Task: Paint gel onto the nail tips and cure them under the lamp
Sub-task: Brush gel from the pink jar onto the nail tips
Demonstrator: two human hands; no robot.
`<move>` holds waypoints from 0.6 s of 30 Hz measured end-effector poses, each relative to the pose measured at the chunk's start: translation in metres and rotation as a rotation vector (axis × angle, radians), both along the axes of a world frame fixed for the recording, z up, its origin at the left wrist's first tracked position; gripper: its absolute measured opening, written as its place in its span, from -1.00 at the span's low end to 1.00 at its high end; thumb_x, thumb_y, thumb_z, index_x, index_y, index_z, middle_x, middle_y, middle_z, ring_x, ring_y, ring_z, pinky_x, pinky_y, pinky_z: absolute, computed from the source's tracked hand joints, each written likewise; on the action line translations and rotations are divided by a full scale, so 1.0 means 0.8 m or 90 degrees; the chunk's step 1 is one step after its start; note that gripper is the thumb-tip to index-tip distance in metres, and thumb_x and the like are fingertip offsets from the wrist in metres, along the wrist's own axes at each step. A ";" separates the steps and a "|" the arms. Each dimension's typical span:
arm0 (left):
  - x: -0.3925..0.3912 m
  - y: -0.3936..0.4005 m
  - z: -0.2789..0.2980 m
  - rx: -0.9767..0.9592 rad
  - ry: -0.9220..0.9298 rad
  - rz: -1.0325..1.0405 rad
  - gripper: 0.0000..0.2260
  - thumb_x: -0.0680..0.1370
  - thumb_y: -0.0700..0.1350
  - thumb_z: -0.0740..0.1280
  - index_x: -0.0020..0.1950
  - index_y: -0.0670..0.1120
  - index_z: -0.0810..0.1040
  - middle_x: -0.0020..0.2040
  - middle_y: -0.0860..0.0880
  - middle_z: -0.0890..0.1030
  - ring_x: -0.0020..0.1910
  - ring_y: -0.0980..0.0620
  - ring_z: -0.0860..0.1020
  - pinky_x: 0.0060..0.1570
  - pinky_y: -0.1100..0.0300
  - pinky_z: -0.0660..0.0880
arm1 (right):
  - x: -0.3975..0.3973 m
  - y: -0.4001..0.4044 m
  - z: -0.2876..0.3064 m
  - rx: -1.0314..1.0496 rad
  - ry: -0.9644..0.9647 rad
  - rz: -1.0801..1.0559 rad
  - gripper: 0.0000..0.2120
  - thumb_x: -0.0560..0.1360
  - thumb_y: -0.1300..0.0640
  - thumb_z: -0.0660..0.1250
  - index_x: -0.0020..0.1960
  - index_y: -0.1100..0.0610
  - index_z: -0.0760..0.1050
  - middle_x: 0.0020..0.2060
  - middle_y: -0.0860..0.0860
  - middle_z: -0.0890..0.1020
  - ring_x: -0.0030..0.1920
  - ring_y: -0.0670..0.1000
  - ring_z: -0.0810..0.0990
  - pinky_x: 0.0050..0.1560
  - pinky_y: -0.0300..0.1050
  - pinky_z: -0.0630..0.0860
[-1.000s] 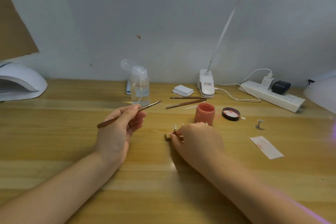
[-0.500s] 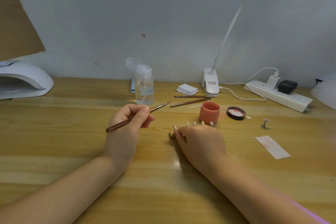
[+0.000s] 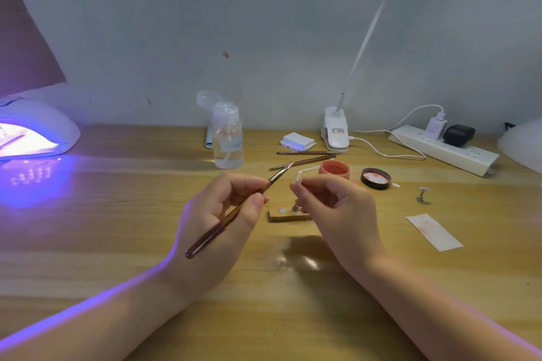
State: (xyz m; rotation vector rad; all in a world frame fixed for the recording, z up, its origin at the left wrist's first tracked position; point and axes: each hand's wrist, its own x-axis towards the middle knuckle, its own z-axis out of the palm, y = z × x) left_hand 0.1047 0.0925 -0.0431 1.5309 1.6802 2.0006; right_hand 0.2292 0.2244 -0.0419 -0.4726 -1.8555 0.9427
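The left hand [image 3: 217, 223] has its grip closed round a brown-handled brush [image 3: 234, 214], bristles pointing up and right towards the nail tip [image 3: 298, 178] that the right hand [image 3: 337, 211] pinches on its small stand above the desk [image 3: 117, 243]. Below the two hands lies a wooden holder block [image 3: 281, 214] with another stand on it, and just behind sit the open pink gel jar [image 3: 334, 170] and its black lid [image 3: 376, 178]. At far left the curing lamp [image 3: 35, 132] glows violet
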 end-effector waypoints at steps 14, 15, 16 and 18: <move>0.007 -0.003 0.005 -0.012 0.138 0.049 -0.88 0.52 0.00 0.28 -0.02 0.11 0.59 -0.15 0.15 0.66 -0.12 0.12 0.64 -0.09 0.26 0.56 | -0.002 0.009 -0.008 0.074 0.007 -0.005 -0.90 0.49 0.23 0.41 -0.04 0.11 0.68 -0.33 -0.04 0.64 -0.31 -0.05 0.58 -0.24 -0.16 0.54; 0.005 -0.004 0.005 -0.010 0.134 0.047 -0.89 0.51 -0.02 0.27 -0.05 0.08 0.59 -0.18 0.13 0.65 -0.14 0.10 0.64 -0.12 0.24 0.56 | -0.002 0.009 -0.009 0.075 0.004 -0.005 -0.91 0.49 0.22 0.41 -0.04 0.12 0.68 -0.33 -0.04 0.64 -0.31 -0.05 0.58 -0.24 -0.17 0.53; 0.004 -0.004 0.005 -0.005 0.129 0.042 -0.89 0.50 -0.03 0.27 -0.06 0.06 0.58 -0.20 0.13 0.64 -0.17 0.08 0.63 -0.15 0.22 0.56 | -0.002 0.009 -0.009 0.075 0.002 -0.007 -0.92 0.50 0.21 0.41 -0.04 0.12 0.68 -0.33 -0.03 0.64 -0.31 -0.04 0.58 -0.23 -0.17 0.53; 0.004 -0.005 0.004 0.008 0.124 0.039 -0.89 0.49 -0.05 0.25 -0.06 0.05 0.57 -0.22 0.13 0.63 -0.18 0.07 0.62 -0.16 0.20 0.55 | -0.002 0.009 -0.008 0.079 0.002 -0.014 -0.93 0.49 0.20 0.42 -0.06 0.11 0.68 -0.34 -0.05 0.64 -0.31 -0.05 0.58 -0.23 -0.17 0.53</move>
